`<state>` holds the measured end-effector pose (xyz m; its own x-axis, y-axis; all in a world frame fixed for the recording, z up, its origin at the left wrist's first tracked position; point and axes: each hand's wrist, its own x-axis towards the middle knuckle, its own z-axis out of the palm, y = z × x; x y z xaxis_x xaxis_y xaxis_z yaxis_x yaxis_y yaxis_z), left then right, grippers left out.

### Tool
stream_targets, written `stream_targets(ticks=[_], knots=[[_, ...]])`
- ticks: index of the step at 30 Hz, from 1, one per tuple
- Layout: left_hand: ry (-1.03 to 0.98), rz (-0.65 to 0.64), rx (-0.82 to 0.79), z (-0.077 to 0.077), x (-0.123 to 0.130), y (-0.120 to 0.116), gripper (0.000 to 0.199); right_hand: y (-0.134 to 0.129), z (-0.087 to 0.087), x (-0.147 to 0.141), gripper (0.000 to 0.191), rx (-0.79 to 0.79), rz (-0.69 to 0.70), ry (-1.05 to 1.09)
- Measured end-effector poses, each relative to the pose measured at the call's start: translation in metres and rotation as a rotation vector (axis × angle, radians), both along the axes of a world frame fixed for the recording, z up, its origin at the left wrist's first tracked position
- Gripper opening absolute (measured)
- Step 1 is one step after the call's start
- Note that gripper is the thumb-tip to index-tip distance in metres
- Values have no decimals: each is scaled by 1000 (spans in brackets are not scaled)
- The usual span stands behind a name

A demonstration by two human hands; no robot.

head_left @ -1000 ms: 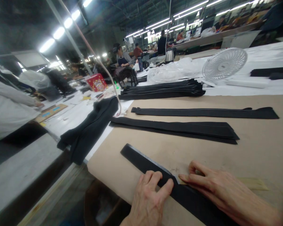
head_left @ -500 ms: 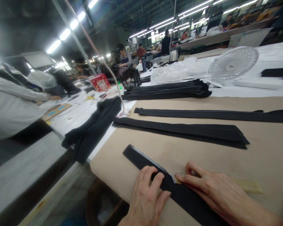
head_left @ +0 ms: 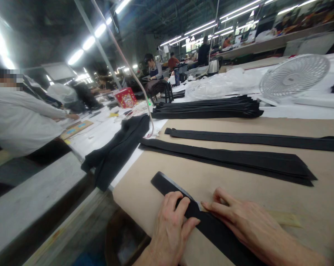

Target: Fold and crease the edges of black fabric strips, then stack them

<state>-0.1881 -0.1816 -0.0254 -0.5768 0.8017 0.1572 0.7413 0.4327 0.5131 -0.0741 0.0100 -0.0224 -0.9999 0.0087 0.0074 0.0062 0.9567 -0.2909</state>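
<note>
A long black fabric strip (head_left: 216,231) runs diagonally over the brown paper (head_left: 139,184), with a grey band (head_left: 178,187) along its upper edge. My left hand (head_left: 172,221) rests on the strip with its fingers apart and bent, holding nothing. To its right, my right hand (head_left: 239,216) pinches a thin pale tool (head_left: 284,218). The tool's flat grey tip lies at the grey band, and its yellowish end sticks out behind the hand. Further back on the paper are a layered black strip bundle (head_left: 225,159) and a narrower one (head_left: 239,138).
Behind lie a thick stack of black strips (head_left: 208,107), a white fan (head_left: 294,75) and clear plastic (head_left: 219,83). Black cloth (head_left: 119,147) hangs over the table's left edge. A person in a white top (head_left: 22,114) works at the left; others sit farther back.
The view has turned slightly left, so most things appear shifted right. Both hands remain at the strip, and the right hand with the tool has slid slightly towards the strip's far left end.
</note>
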Motion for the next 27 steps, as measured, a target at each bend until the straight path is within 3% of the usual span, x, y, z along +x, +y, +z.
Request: stream_targets(ticks=[10, 16, 22, 27], knots=[[-58, -20, 3, 5, -12, -4, 31, -11, 6, -21, 38, 43, -30, -75], [-127, 110, -25, 11, -24, -9, 54, -16, 6, -33, 40, 40, -42, -132], [-55, 70, 19, 7, -32, -11, 31, -17, 2, -34, 46, 29, -58, -132], [-51, 72, 30, 3, -37, -12, 39, -15, 2, -32, 44, 12, -54, -120]])
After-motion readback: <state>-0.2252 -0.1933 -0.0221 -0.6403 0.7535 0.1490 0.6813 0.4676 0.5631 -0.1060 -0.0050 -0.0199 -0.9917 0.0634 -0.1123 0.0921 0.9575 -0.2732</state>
